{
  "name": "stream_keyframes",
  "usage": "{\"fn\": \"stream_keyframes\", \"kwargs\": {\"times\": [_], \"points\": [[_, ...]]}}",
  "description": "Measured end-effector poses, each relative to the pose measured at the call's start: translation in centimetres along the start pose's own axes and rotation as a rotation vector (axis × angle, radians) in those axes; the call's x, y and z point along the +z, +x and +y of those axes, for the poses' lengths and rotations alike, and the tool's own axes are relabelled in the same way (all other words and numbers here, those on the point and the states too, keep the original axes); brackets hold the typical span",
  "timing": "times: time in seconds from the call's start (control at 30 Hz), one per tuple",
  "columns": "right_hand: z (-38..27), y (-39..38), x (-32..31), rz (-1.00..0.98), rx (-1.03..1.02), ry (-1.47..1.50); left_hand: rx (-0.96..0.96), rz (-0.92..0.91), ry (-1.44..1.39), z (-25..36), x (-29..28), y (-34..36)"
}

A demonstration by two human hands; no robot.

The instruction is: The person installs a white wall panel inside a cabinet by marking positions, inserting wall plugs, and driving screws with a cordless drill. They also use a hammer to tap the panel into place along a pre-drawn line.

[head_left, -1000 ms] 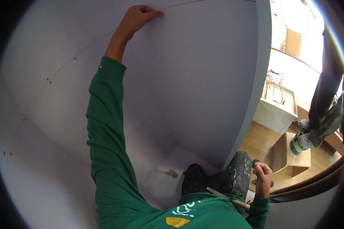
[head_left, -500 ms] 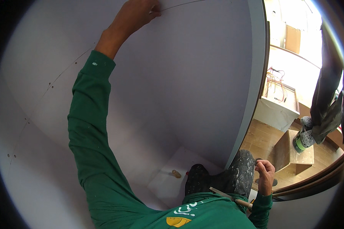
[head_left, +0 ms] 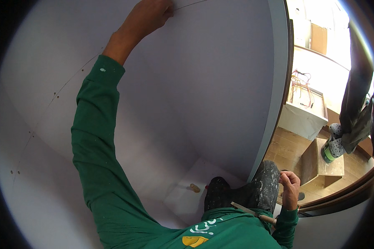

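Observation:
My left hand [head_left: 153, 15] is raised at the upper edge, by the pale wall [head_left: 203, 83]. Its fingers are closed beside a thin dark line [head_left: 191, 5] that runs off to the right; whether something is between them cannot be seen. Low on the right, my right hand [head_left: 291, 184] is beside my paint-spattered knee, its fingers curled together, with any small thing inside hidden. A wooden-handled tool with a long flat blade [head_left: 243, 208] lies across my waist. Another thin line, flanked by small dark holes [head_left: 56, 95], runs along the wall at left.
A small wooden peg-like piece [head_left: 194, 188] stands on the white surface at the corner's foot. Past the panel edge [head_left: 276, 83], a person in grey clogs [head_left: 336, 141] stands on a bucket [head_left: 329, 152] atop a wooden box [head_left: 320, 164]. Coloured wires [head_left: 302, 89] lie on a white cabinet.
The view has shifted slightly. Both hands keep nearly the same place and stay closed.

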State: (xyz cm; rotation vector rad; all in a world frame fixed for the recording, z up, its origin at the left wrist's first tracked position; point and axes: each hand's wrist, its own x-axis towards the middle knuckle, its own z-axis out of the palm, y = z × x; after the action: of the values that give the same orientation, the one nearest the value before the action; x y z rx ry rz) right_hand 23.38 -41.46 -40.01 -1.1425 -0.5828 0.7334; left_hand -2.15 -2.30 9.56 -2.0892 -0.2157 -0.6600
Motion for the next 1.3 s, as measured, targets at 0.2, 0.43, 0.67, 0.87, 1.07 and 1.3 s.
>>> {"fn": "stream_keyframes", "kwargs": {"times": [0.2,0.43,0.67,0.87,1.07,1.3], "points": [[-0.1,0.2,0.4,-0.041,-0.002,-0.008,-0.11,0.01,-0.015,0.6,0.2,-0.7],[-0.3,0.5,0.6,-0.023,0.002,0.004,-0.182,-0.013,-0.086,1.0,-0.1,0.5],[-0.2,-0.5,-0.5,0.019,-0.008,0.012,-0.358,-0.025,-0.386,-3.0,1.9,-2.7],[0.5,-1.1,-1.6,0.048,0.003,0.031,-0.39,-0.042,-0.534,-4.1,4.0,-2.8],[0.1,-1.2,-1.0,0.053,-0.018,0.007,-0.536,0.093,-0.508,-4.5,3.0,-4.2],[2.0,-2.7,-3.0,0.139,0.003,-0.054,-0.788,0.86,-1.139,6.7,3.1,-19.6]]}}
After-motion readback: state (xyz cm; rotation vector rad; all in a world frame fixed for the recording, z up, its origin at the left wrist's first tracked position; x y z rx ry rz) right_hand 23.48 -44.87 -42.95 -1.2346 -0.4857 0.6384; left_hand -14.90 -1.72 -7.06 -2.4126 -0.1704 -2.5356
